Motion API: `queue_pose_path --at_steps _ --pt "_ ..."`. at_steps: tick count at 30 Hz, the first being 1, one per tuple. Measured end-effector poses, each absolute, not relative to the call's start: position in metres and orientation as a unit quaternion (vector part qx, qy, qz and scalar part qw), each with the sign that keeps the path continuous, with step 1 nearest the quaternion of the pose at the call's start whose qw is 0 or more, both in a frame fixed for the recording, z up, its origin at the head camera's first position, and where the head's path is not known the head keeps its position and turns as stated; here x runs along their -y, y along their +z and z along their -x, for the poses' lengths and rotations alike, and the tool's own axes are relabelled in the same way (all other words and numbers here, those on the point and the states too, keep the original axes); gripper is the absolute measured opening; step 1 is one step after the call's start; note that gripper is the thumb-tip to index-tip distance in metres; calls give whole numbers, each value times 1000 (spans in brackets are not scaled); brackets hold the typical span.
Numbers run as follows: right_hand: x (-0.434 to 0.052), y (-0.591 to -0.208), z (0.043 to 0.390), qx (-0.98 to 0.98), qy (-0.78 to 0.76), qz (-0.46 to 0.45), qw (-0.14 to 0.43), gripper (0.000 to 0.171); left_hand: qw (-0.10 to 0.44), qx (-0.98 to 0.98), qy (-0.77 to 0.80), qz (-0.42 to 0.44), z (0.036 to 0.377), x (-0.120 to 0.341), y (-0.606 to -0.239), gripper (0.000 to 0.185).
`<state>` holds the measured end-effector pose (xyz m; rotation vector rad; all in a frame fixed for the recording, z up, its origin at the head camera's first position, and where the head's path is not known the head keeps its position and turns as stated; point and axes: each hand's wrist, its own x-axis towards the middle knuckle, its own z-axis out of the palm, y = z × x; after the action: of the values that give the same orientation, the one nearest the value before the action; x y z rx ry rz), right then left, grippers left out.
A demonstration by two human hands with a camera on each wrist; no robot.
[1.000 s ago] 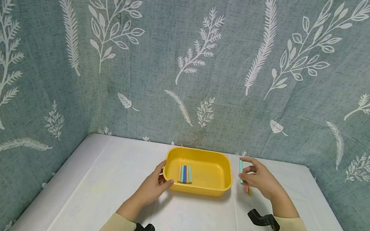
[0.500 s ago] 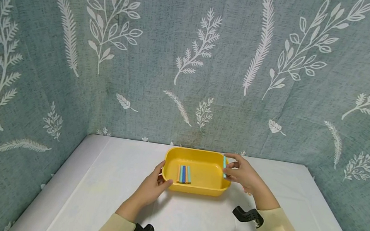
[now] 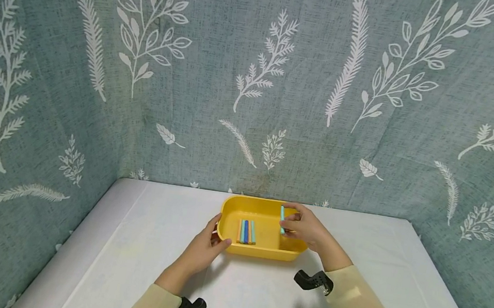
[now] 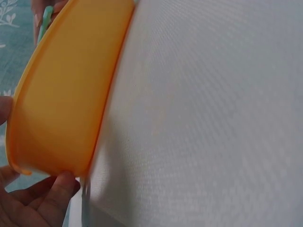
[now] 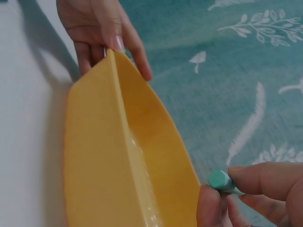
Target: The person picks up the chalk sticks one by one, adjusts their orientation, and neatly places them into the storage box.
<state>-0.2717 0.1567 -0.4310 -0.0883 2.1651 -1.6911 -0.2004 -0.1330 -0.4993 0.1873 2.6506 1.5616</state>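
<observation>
Surface: white table (image 3: 132,243).
Tray: yellow plastic tray (image 3: 263,205) holds four chalk sticks (image 3: 246,232) at 9 o'clock.
Right hand (image 3: 305,228): pinches teal chalk stick (image 3: 282,219) over tray's 3 o'clock side.
Left hand (image 3: 204,244): grips tray's 9 o'clock rim.

Yellow tray (image 4: 66,94) wall close up on white table (image 4: 213,118), left hand (image 4: 33,201) fingertips at its corner.
</observation>
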Motion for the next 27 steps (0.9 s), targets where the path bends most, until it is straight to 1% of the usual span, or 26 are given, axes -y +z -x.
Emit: queue_pose_path --at_steps 8,12,27 --pt "-141 -435 278 -757 -615 60 213 62 29 -861 504 -55 202 133 -500 80" --pt "-134 -439 280 -750 -621 59 220 62 30 -859 507 -59 202 133 -501 80" --pt "-107 -461 284 -773 -594 5 221 54 32 -858 509 -62 201 134 -500 80"
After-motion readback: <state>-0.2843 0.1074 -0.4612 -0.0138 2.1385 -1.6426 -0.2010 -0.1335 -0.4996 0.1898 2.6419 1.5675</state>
